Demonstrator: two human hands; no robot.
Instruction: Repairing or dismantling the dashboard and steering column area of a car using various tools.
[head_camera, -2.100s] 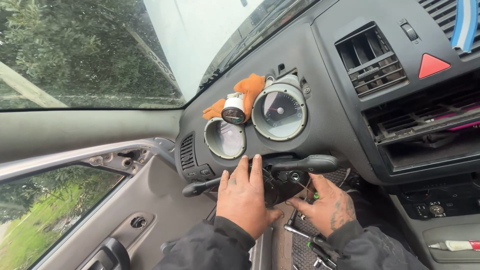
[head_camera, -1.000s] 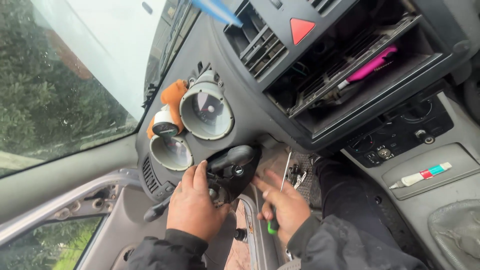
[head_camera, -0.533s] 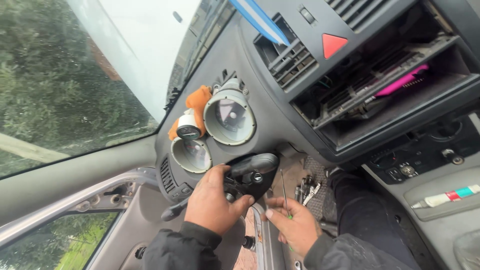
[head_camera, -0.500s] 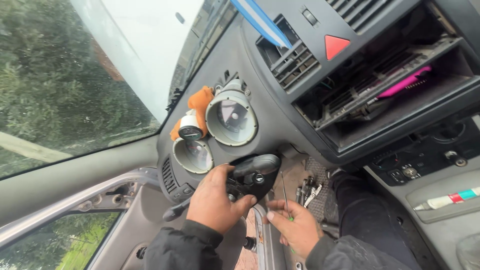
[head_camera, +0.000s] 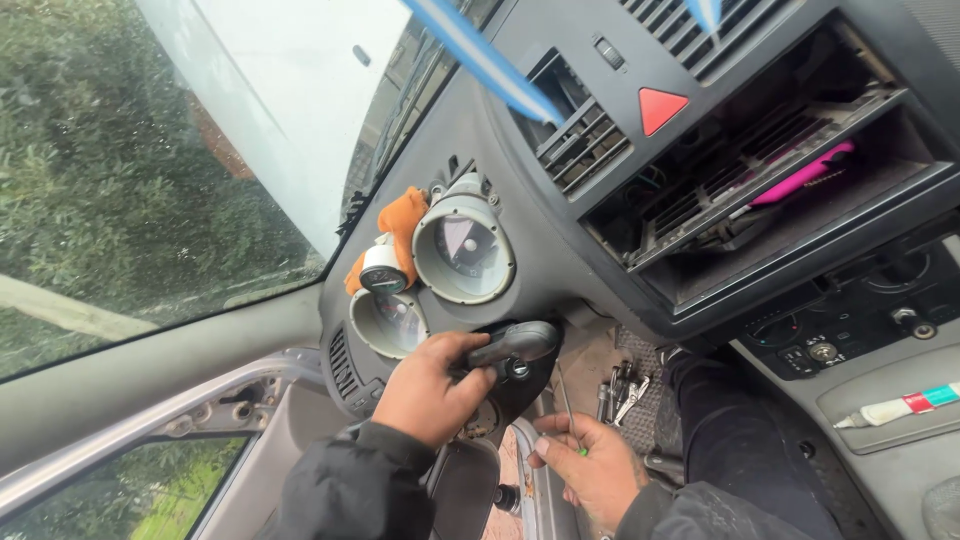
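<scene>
My left hand (head_camera: 425, 388) grips the black stalk lever (head_camera: 512, 345) below the round gauges (head_camera: 462, 250). My right hand (head_camera: 590, 472) pinches a thin screwdriver (head_camera: 567, 405); loose tools (head_camera: 622, 390) crowd the footwell behind it.

black stalk lever (head_camera: 515, 345) | tilted, under gauges | thin screwdriver (head_camera: 568, 405) | upright

Car interior in daylight, windscreen (head_camera: 250, 130) looking onto green trees, grey dashboard (head_camera: 600, 250) with air vents (head_camera: 585, 145), red triangular hazard button (head_camera: 661, 108), emptied centre slot (head_camera: 780, 190), grey door panel (head_camera: 150, 420), side window (head_camera: 120, 495) showing grass.
</scene>
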